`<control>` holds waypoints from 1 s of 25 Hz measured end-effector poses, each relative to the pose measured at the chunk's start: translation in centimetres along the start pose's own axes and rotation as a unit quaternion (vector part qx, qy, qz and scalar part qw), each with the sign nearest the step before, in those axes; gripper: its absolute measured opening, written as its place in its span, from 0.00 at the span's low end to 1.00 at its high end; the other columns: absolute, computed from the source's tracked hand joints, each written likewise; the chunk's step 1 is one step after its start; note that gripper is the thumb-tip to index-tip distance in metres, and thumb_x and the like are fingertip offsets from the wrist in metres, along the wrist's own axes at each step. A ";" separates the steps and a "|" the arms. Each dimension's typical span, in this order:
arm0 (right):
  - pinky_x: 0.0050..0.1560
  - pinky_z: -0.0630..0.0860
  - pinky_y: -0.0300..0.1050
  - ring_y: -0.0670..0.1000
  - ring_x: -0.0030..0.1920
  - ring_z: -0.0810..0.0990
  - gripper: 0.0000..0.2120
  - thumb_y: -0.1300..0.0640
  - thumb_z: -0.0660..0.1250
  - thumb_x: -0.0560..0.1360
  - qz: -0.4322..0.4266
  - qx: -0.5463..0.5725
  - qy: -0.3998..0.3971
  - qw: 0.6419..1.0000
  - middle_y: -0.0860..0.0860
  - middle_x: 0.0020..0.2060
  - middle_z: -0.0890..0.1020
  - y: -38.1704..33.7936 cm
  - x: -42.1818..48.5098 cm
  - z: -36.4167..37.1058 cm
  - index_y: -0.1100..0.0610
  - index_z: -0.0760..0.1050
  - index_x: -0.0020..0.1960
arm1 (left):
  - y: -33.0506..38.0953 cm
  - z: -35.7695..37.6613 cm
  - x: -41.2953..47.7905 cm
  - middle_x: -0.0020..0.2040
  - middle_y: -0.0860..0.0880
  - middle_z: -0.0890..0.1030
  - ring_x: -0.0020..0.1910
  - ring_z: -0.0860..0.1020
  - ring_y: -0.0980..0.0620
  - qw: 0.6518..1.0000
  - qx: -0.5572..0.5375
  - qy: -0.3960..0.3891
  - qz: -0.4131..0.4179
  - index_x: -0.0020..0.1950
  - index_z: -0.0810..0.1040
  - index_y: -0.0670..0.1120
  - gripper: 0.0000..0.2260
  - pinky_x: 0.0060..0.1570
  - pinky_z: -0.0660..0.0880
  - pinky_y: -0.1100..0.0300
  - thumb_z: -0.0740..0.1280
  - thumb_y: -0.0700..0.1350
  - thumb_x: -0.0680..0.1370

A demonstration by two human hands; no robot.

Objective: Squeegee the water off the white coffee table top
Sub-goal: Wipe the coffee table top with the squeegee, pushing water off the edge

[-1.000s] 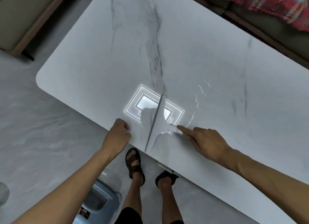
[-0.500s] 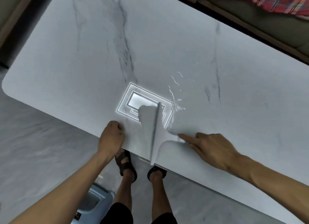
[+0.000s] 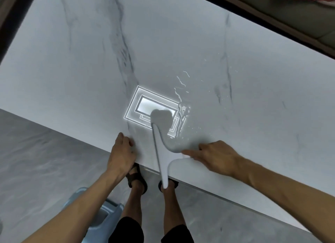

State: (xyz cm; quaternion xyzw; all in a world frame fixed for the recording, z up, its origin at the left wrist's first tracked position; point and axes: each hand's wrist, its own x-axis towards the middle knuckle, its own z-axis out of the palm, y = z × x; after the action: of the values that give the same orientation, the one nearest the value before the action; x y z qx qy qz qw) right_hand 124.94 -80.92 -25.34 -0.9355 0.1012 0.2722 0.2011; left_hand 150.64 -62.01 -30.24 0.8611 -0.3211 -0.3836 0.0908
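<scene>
One white squeegee (image 3: 161, 153), one white marble-veined coffee table top (image 3: 181, 43), and two bare hands were in view. The squeegee lay against the near edge of the table top, its blade forming the long axis: this ran from a far end over the bright rectangular light reflection (image 3: 145, 106) toward the person, and its near end overhung the table edge above the floor (image 3: 36, 152). The handle branched from the blade toward the right, ending under the right hand (image 3: 215, 156), whose fingers were closed around it with the index finger extended along it. The left hand (image 3: 121, 153) rested at the table's near edge just beside the blade, apart from it, with fingers curled loosely and nothing visibly held. One patch of water (image 3: 182, 106), in streaks and scattered droplets, lay on the right of the blade's far end. Two sandalled feet (image 3: 136, 177) stood below the edge, and one pale blue container (image 3: 108, 212) sat on the floor at lower left.
</scene>
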 end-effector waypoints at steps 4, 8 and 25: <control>0.35 0.66 0.44 0.53 0.42 0.80 0.21 0.44 0.48 0.82 0.060 -0.019 0.001 0.998 0.46 0.43 0.76 5.5 -4.9 -1.8 0.31 0.54 0.73 | 2.1 1.0 0.3 0.56 0.41 0.68 0.52 0.73 0.41 0.997 0.050 -0.054 0.028 0.50 0.71 0.39 0.08 0.43 0.69 0.54 0.60 0.34 0.72; 0.31 0.60 0.43 0.53 0.33 0.78 0.20 0.43 0.47 0.81 0.085 -0.069 0.025 0.994 0.44 0.36 0.73 7.7 -7.6 -3.7 0.31 0.60 0.71 | 3.1 1.1 1.1 0.69 0.34 0.61 0.63 0.69 0.35 0.987 0.093 -0.131 -0.027 0.57 0.68 0.39 0.12 0.49 0.70 0.51 0.57 0.36 0.74; 0.38 0.63 0.42 0.54 0.45 0.80 0.19 0.43 0.48 0.82 0.063 -0.016 0.002 0.998 0.47 0.47 0.78 7.9 -5.0 -2.6 0.31 0.57 0.72 | 4.4 -0.5 1.2 0.38 0.47 0.74 0.35 0.73 0.49 0.994 0.017 -0.068 -0.083 0.48 0.67 0.44 0.04 0.30 0.65 0.58 0.58 0.38 0.75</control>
State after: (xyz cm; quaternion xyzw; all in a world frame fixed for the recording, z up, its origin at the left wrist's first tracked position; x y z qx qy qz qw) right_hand 119.60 -88.77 -23.11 -0.9310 0.1564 0.2839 0.1682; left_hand 149.44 -66.25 -28.84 0.8583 -0.2603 -0.4416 0.0216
